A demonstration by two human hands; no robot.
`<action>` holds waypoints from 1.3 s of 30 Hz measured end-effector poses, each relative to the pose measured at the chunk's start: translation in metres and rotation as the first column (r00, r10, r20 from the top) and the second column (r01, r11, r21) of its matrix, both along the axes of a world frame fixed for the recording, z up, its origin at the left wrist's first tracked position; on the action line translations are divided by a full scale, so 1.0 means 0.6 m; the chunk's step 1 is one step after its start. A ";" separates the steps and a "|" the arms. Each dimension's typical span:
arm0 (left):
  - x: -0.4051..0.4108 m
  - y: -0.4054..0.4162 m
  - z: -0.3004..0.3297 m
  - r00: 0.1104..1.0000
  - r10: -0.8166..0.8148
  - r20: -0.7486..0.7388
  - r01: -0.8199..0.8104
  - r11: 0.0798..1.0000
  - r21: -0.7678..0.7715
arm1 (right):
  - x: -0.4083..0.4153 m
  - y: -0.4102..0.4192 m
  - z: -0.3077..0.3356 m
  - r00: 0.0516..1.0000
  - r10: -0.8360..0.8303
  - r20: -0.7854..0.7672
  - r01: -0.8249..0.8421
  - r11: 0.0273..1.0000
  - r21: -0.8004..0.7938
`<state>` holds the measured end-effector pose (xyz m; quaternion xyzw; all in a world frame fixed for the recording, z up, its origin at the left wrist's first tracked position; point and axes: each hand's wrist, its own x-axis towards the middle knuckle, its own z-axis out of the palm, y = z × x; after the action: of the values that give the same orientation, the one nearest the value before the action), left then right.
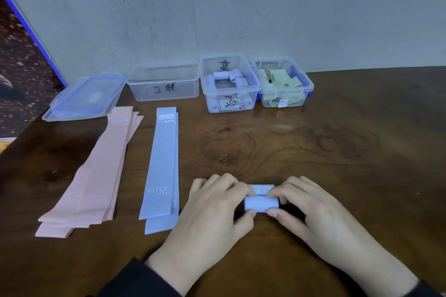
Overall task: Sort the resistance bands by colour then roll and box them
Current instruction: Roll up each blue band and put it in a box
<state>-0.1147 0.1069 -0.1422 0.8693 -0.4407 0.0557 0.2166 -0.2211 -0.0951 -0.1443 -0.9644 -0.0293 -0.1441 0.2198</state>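
Note:
A light blue band roll (261, 202) lies on the wooden table (337, 152) near me, almost fully rolled. My left hand (214, 207) pinches its left end and my right hand (311, 210) pinches its right end, thumbs in front, fingers over the top. Two flat light blue bands (161, 169) lie stacked to the left. Further left lies a pile of flat pink bands (96, 173). At the back stand three clear boxes: an empty box (164, 82), a box of blue rolls (230, 84) and a box of green rolls (282, 83).
Clear lids with blue clips (84, 99) are stacked at the back left of the table. A grey wall runs behind the boxes. A dark patterned panel with a blue edge (21, 67) leans at the far left.

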 end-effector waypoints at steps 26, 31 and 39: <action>0.032 -0.035 0.005 0.996 0.033 0.077 -0.036 0.999 0.031 | 0.090 -0.042 0.046 0.960 0.104 -0.258 -0.102 0.995 0.023; 0.043 -0.044 0.005 0.998 0.051 0.037 -0.053 0.997 0.049 | 0.100 -0.040 0.025 0.975 0.099 -0.198 -0.061 0.980 0.191; 0.048 -0.067 0.046 0.987 0.043 -0.153 -0.073 0.979 -0.190 | 0.100 -0.037 0.028 0.991 0.020 -0.131 0.040 0.895 0.444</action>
<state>-0.0859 0.0668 -0.1149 0.8581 -0.3902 0.0402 0.3313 -0.1608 -0.1173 -0.1277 -0.8960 0.0240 -0.0840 0.4353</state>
